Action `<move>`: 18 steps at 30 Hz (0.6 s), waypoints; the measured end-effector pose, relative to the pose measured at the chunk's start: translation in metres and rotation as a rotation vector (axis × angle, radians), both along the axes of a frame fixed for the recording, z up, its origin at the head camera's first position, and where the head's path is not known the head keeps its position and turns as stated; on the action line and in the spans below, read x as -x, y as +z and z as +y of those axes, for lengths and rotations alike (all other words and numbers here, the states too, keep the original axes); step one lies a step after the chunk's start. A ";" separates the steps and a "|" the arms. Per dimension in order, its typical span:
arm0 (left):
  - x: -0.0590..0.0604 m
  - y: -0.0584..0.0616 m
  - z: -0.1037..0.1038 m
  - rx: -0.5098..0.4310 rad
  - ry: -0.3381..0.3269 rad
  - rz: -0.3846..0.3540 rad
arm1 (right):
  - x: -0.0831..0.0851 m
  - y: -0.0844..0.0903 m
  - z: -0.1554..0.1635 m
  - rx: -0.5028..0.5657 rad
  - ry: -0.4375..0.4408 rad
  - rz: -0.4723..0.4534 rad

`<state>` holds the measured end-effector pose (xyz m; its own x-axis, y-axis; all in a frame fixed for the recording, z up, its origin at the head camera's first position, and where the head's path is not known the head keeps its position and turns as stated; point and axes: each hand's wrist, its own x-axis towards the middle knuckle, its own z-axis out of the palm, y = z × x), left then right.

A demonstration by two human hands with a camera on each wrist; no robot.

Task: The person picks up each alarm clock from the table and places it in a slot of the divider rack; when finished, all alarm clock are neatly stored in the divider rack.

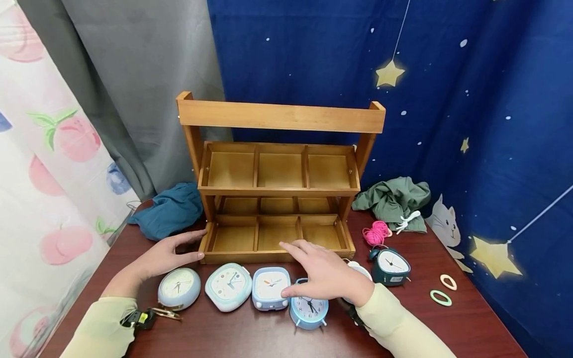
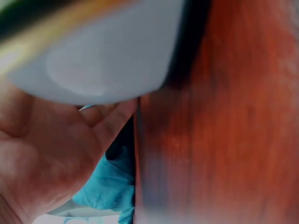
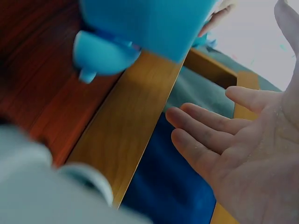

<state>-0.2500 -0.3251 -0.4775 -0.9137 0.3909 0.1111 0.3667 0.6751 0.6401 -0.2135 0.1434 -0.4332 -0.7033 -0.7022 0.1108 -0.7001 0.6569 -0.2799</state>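
Note:
My left hand (image 1: 165, 254) is at the left end of the wooden two-tier shelf (image 1: 282, 117), fingertips at the lower tray's corner. Over the clocks and that tray's front edge hovers my right hand (image 1: 329, 273), fingers extended and holding nothing. A row of clocks lines the shelf's front: a round pale-blue one (image 1: 191, 291), a rounded-diamond one (image 1: 229, 286), a squarish blue one (image 1: 271, 288) and a round blue alarm clock (image 1: 309, 315), partly covered by the right hand. Behind that wrist, a white clock (image 1: 360, 270) is mostly hidden. A dark green alarm clock (image 1: 391, 268) stands farther right.
Teal cloth (image 1: 170, 211) lies left of the shelf, green cloth (image 1: 394, 199) right of it. Pink yarn (image 1: 377, 232) sits by the green cloth. Two small rings, cream (image 1: 454, 284) and green (image 1: 440, 303), lie on the dark red table (image 1: 465, 333). Curtains hang behind.

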 end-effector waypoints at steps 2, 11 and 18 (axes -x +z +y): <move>0.000 0.000 0.001 -0.001 0.006 -0.008 | 0.000 0.000 -0.006 -0.021 0.021 0.017; 0.002 -0.003 0.001 0.029 0.018 -0.026 | 0.000 -0.002 -0.023 -0.073 0.110 0.089; 0.002 -0.006 0.002 0.036 0.023 -0.015 | 0.002 -0.012 -0.032 -0.122 0.138 0.053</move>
